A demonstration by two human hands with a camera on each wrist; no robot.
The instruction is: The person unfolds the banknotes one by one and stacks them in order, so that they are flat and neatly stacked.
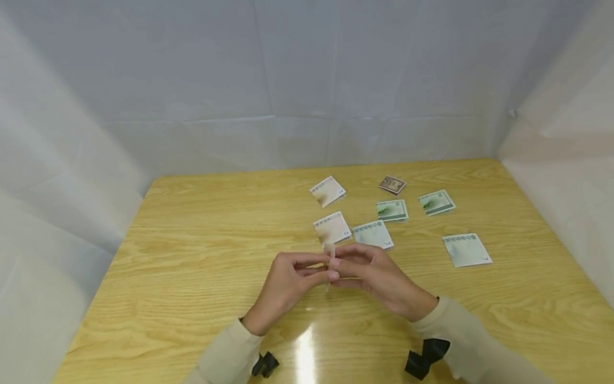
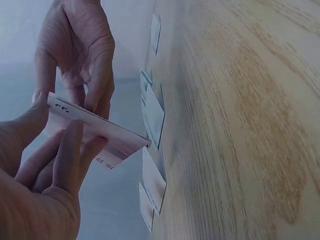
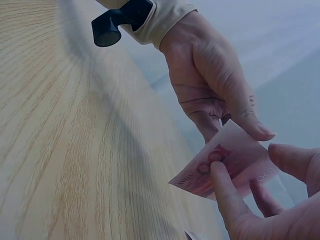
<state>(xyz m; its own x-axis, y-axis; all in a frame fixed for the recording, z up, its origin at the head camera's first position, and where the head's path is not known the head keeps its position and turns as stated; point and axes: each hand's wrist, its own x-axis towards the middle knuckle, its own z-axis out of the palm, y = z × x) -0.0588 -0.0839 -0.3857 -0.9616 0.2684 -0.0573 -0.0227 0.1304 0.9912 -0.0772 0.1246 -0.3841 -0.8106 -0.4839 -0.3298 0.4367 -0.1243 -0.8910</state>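
Pinching a pink note (image 3: 243, 161), left hand (image 1: 284, 280), right hand (image 1: 381, 277) (both), folded notes (image 1: 328, 192) on table (image 1: 192, 229)

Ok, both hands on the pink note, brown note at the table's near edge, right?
Not near: the brown note lies toward the far edge of the table, per the head view. The left hand and right hand are on the pink note.

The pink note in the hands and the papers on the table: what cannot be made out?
Right wrist view: the right hand covers part of the pink note.
Head view: that note is edge-on, its faces unreadable.
Head view: print on the brown note, too small.
Left wrist view: a pale-blue paper partly hides a green one.
Right wrist view: the bottom edge cuts off a paper.
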